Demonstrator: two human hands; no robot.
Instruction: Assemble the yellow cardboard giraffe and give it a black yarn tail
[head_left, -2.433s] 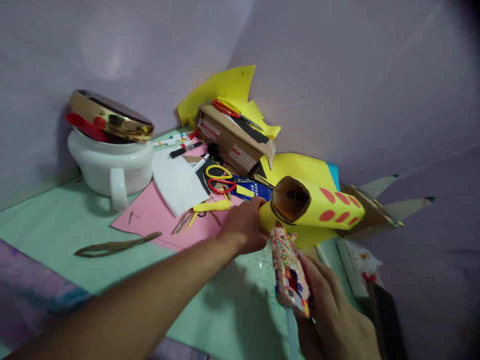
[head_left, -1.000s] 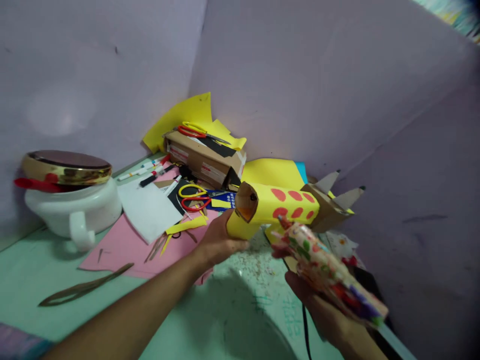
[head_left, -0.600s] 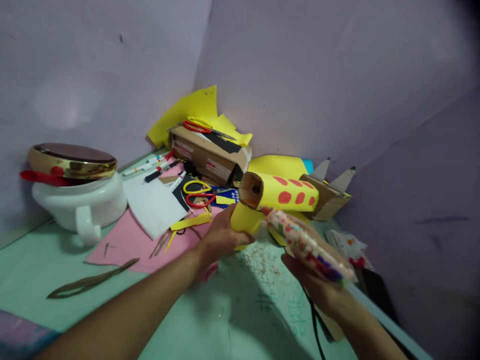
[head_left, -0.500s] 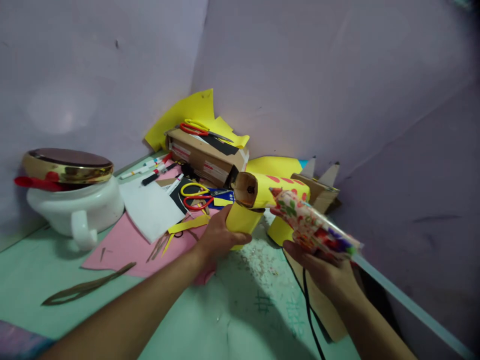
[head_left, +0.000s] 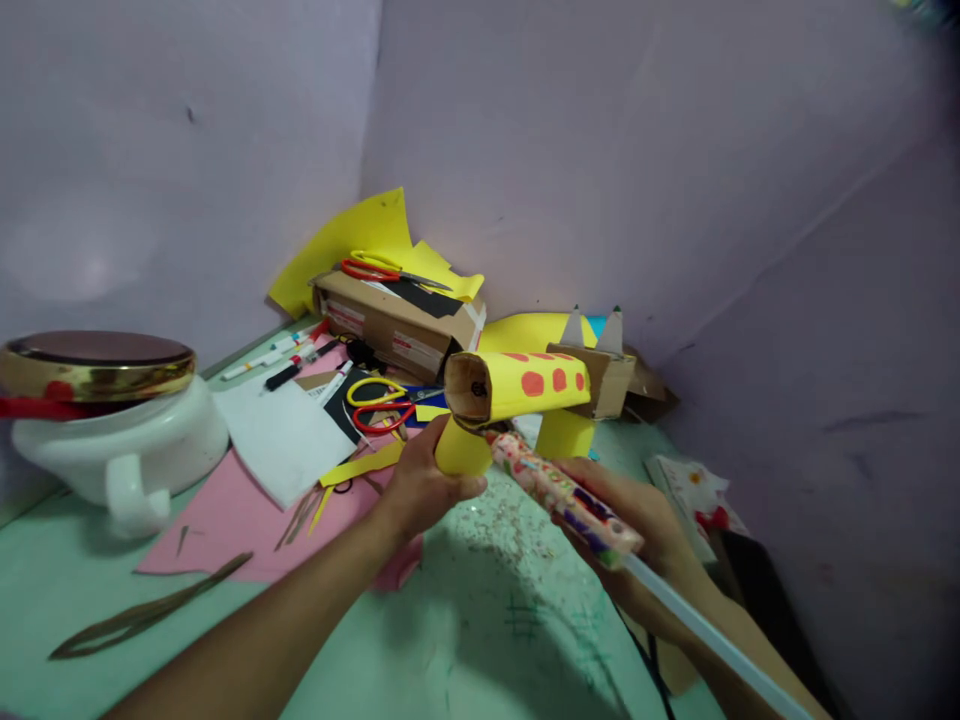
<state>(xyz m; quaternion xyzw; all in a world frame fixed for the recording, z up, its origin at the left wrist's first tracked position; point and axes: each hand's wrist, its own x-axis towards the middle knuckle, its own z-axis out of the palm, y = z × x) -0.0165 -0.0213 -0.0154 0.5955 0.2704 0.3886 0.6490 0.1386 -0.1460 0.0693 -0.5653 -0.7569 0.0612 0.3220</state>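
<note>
My left hand (head_left: pixel 429 475) is wrapped round an upright yellow paper-covered cardboard tube (head_left: pixel 461 447). Lying across its top is a second yellow tube with red spots (head_left: pixel 534 383), its hollow brown end facing me. In my right hand (head_left: pixel 637 515) is a hot glue gun (head_left: pixel 562 497) with a floral covering, and a long clear glue stick (head_left: pixel 712 620) runs out of its back. The gun's tip is at the joint under the spotted tube; whether it touches is unclear. Another yellow piece (head_left: pixel 566 435) shows below the far end of the spotted tube.
Scissors (head_left: pixel 381 405) lie by white paper (head_left: pixel 296 430) and pink sheet (head_left: pixel 217 520) on the left. Behind stands a cardboard box (head_left: pixel 382 325) with more scissors on it. A white pot (head_left: pixel 120 450) is at far left. A small carton with grey cones (head_left: pixel 604 375) stands behind the tubes.
My right hand has brought the glue gun left and down, from beside the spotted tube to the joint beneath it. My left hand still holds the upright tube. The view has shifted slightly.
</note>
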